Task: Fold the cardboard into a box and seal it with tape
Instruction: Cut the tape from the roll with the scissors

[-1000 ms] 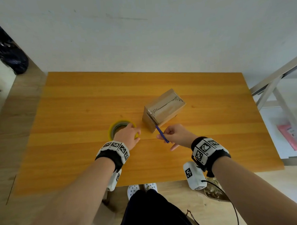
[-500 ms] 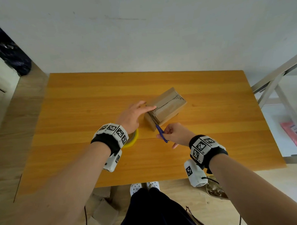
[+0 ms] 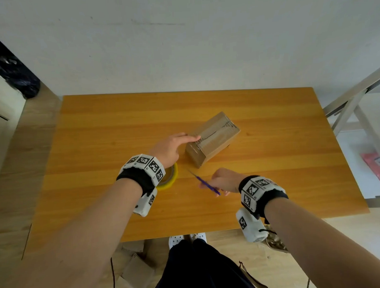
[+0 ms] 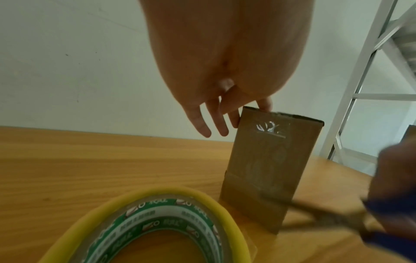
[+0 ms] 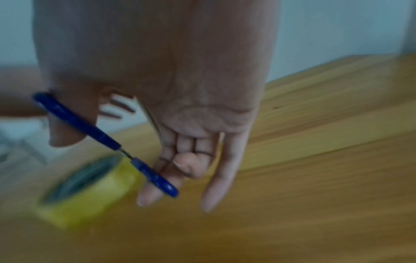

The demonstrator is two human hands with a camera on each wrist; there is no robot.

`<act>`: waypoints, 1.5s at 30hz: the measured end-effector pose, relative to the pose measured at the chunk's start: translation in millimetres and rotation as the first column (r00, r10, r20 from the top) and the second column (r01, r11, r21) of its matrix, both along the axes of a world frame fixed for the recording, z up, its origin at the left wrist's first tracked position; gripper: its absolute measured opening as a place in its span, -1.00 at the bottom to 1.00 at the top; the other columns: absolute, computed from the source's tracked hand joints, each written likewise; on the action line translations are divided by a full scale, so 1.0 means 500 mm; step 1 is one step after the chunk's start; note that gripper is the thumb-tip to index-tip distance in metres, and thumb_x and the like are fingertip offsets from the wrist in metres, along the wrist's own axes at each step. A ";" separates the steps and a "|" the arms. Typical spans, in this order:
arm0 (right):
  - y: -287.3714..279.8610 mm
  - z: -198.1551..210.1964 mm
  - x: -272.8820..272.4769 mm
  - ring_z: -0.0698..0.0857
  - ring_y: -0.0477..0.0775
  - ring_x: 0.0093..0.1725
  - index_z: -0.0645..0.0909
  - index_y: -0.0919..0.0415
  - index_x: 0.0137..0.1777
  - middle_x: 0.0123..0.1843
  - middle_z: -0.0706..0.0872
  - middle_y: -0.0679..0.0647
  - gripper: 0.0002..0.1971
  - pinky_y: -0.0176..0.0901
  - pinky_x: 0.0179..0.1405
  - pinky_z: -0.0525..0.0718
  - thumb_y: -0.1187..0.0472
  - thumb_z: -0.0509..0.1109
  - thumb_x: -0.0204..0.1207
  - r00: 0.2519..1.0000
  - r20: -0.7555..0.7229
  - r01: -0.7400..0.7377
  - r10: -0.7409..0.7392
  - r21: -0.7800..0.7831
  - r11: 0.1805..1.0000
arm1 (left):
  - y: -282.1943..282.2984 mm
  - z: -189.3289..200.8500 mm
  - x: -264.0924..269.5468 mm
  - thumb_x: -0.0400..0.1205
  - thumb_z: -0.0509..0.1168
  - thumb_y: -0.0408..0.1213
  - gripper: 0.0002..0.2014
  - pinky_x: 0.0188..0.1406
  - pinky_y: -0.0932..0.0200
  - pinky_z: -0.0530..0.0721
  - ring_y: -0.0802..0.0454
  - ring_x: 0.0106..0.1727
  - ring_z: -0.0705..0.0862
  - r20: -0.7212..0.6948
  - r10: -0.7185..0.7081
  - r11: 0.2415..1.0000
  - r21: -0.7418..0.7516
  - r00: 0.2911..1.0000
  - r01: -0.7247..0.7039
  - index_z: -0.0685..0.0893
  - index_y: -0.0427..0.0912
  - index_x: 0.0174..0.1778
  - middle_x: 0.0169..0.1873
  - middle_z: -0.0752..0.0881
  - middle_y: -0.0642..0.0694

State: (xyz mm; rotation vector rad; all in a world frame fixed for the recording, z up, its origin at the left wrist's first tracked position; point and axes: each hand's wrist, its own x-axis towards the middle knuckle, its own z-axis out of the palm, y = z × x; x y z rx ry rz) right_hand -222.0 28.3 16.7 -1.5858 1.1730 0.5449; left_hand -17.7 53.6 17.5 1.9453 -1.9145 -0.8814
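A small brown cardboard box (image 3: pixel 214 137) with clear tape along its top seam stands on the wooden table (image 3: pixel 98 125). My left hand (image 3: pixel 180 142) reaches to its left end, straight fingers (image 4: pixel 265 105) touching the top edge of the box (image 4: pixel 270 169). A yellow-edged roll of clear tape (image 3: pixel 172 180) lies flat under my left wrist, and the tape roll (image 4: pixel 157 222) fills the left wrist view's foreground. Nearer me, my right hand (image 3: pixel 220 179) grips blue-handled scissors (image 3: pixel 205 183), blades pointing toward the box but apart from it. The scissors (image 5: pixel 101 138) are blurred in the right wrist view.
A white metal shelf frame (image 3: pixel 356 108) stands off the table's right end, with a pink packet (image 3: pixel 377 167) on the floor below it. A black bag (image 3: pixel 10 70) sits at far left. Cardboard scraps (image 3: pixel 135 273) lie on the floor under the near edge.
My left hand left the tape roll and reached over to the box's top edge. My right hand drew the scissors back from the box toward me.
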 end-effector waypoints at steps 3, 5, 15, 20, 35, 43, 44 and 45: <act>0.018 -0.031 -0.018 0.62 0.11 -0.35 0.60 0.31 -0.32 -0.39 0.64 0.08 -0.42 -0.14 -0.32 0.51 -0.30 0.42 0.36 0.995 -0.078 -0.073 0.060 -0.172 0.982 | -0.003 0.000 0.000 0.54 0.03 -0.69 -0.20 -0.37 0.38 0.53 -0.06 0.46 0.45 0.011 -0.008 1.000 -0.007 1.000 0.008 0.34 0.37 0.43 0.55 0.33 -0.02; 0.020 -0.041 -0.022 0.70 0.19 -0.21 0.67 0.30 -0.12 -0.21 0.73 0.15 -0.45 -0.10 -0.33 0.56 -0.27 0.45 0.36 0.992 -0.105 -0.094 0.066 -0.287 0.953 | -0.001 -0.004 0.001 0.56 0.04 -0.67 -0.22 -0.56 0.44 0.40 -0.08 0.35 0.56 0.027 -0.009 1.000 -0.017 1.000 0.010 0.34 0.36 0.44 0.55 0.34 -0.01; 0.007 -0.059 -0.020 0.59 0.15 -0.20 0.51 0.18 0.08 0.00 0.68 0.14 -0.77 -0.11 -0.34 0.50 0.18 0.43 0.49 0.988 -0.156 -0.095 0.018 -0.501 0.860 | 0.004 -0.030 -0.008 0.63 0.14 -0.42 -0.49 -0.70 0.28 0.37 0.10 -0.61 0.38 -0.048 -0.018 0.988 -0.152 0.999 0.011 0.46 0.24 0.40 0.24 0.63 -0.04; -0.001 -0.055 -0.012 0.55 0.14 -0.17 0.60 0.20 0.00 0.06 0.67 0.14 -0.90 -0.09 -0.28 0.53 0.23 0.37 0.52 0.981 -0.177 -0.158 0.077 -0.509 0.846 | 0.005 -0.023 -0.015 0.59 0.24 -0.33 -0.56 -0.47 -0.02 0.68 -0.04 -0.38 0.63 -0.036 -0.018 0.985 -0.170 0.999 0.012 0.50 0.12 0.37 0.17 0.62 0.03; -0.014 -0.072 0.007 0.53 0.16 -0.28 0.70 0.27 -0.05 -0.25 0.57 0.11 -0.83 -0.14 -0.35 0.47 0.26 0.27 0.58 0.943 -0.265 -0.317 0.203 -0.526 0.789 | -0.002 -0.033 -0.031 0.61 0.26 -0.32 -0.70 -0.21 -0.13 0.72 -0.09 -0.08 0.71 -0.061 0.046 0.978 -0.201 0.997 -0.058 0.59 0.00 0.25 0.11 0.68 -0.07; -0.010 -0.081 0.011 0.50 0.13 -0.27 0.67 0.23 -0.01 -0.17 0.51 0.09 -0.86 -0.11 -0.31 0.46 0.22 0.29 0.60 0.907 -0.311 -0.416 0.284 -0.562 0.715 | 0.000 -0.027 -0.038 0.60 0.26 -0.20 -0.66 -0.06 -0.04 0.72 -0.05 0.00 0.70 -0.034 0.035 0.984 -0.175 0.999 -0.040 0.57 0.02 0.31 0.15 0.68 -0.09; -0.009 -0.083 0.011 0.49 0.13 -0.26 0.66 0.23 -0.01 -0.15 0.52 0.10 -0.87 -0.10 -0.30 0.46 0.21 0.32 0.58 0.904 -0.313 -0.423 0.291 -0.557 0.715 | 0.001 -0.027 -0.038 0.58 0.23 -0.10 -0.64 -0.09 -0.06 0.73 -0.05 -0.03 0.71 -0.027 0.017 0.985 -0.172 0.999 -0.021 0.57 0.02 0.31 0.14 0.68 -0.09; -0.009 -0.085 0.009 0.49 0.13 -0.24 0.65 0.24 0.00 -0.13 0.53 0.11 -0.88 -0.10 -0.29 0.46 0.21 0.33 0.57 0.907 -0.305 -0.416 0.290 -0.546 0.727 | 0.000 -0.026 -0.039 0.57 0.18 -0.02 -0.61 -0.14 -0.07 0.73 -0.05 -0.07 0.71 -0.020 0.004 0.984 -0.178 1.000 -0.008 0.57 0.02 0.31 0.11 0.69 -0.09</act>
